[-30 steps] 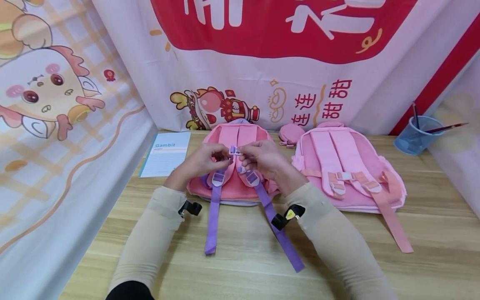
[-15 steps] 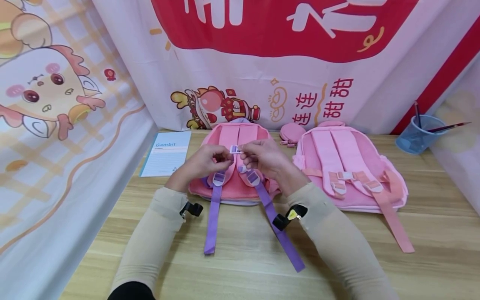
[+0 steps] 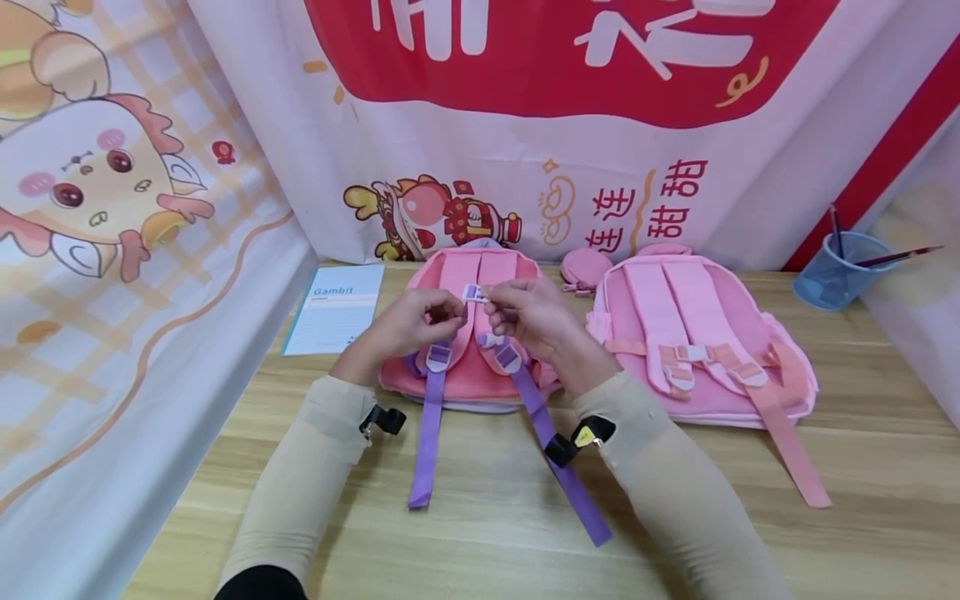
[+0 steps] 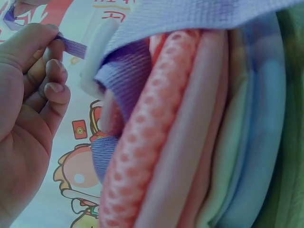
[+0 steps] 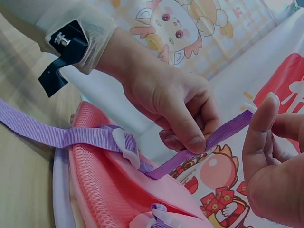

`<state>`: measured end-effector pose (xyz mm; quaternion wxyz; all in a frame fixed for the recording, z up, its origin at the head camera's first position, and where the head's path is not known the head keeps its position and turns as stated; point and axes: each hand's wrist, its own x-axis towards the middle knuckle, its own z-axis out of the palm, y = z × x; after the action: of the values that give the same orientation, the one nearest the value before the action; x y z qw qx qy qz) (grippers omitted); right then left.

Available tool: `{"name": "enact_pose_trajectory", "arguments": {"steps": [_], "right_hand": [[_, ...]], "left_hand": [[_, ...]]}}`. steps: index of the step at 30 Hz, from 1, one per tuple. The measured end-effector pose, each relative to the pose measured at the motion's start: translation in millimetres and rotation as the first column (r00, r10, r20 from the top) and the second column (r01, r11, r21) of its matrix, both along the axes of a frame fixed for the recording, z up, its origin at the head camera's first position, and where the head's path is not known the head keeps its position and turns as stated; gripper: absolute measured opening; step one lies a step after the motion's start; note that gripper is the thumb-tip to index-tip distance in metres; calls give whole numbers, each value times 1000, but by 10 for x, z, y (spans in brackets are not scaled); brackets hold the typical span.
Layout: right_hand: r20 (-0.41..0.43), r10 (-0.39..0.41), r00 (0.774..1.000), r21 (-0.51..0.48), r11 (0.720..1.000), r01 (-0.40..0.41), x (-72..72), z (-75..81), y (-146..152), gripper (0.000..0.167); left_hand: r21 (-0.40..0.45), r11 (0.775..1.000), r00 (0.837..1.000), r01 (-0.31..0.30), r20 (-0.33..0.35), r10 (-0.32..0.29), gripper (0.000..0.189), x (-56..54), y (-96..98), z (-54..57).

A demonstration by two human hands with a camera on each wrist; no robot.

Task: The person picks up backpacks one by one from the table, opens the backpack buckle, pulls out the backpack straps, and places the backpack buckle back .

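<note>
A pink backpack point(image 3: 420, 379) lies on the table, shoulder straps upward. Above it, my left hand point(image 3: 405, 321) pinches a short purple webbing strap point(image 5: 230, 126) between thumb and fingers. This strap runs from a pink shoulder strap to a small white buckle point(image 3: 473, 292). My right hand point(image 3: 528, 321) pinches that buckle at its right side, fingertips close to the left hand. Lower on the shoulder straps sit white sliders point(image 3: 438, 357) with long purple webbing tails point(image 3: 426, 442) hanging toward me. In the left wrist view, my left hand point(image 4: 28, 109) appears beside the backpack's edge.
To the right lies a second pink backpack point(image 3: 652, 308) with its chest strap joined across. Between the packs at the back is a round pink pouch point(image 3: 587, 268). A notebook point(image 3: 333, 308) lies left, and a blue cup point(image 3: 840, 279) with pencils stands far right.
The white buckle has risen slightly and tilted, so that more of its purple-threaded face shows. Both hands keep their pinch and barely move.
</note>
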<state>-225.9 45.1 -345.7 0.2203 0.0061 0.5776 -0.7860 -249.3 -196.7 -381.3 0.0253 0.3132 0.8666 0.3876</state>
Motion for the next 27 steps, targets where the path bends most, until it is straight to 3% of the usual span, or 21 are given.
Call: {"name": "enact_pose_trajectory", "arguments": {"steps": [4, 9, 18, 27], "right_hand": [[-4, 8, 1000, -10, 1000, -8, 16, 14, 11, 17], [-5, 22, 1000, -13, 1000, -22, 15, 17, 32, 20], [7, 10, 1000, -27, 1000, -10, 21, -4, 63, 21], [-4, 29, 1000, 61, 998, -28, -27, 3, 121, 18]], "left_hand": [[-1, 1000, 1000, -12, -12, 12, 6, 18, -2, 5], [-2, 1000, 999, 15, -31, -15, 8, 3, 8, 5], [-9, 1000, 1000, 13, -10, -13, 7, -11, 38, -20], [-51, 999, 1000, 9, 30, -7, 20, -22, -1, -25]]}}
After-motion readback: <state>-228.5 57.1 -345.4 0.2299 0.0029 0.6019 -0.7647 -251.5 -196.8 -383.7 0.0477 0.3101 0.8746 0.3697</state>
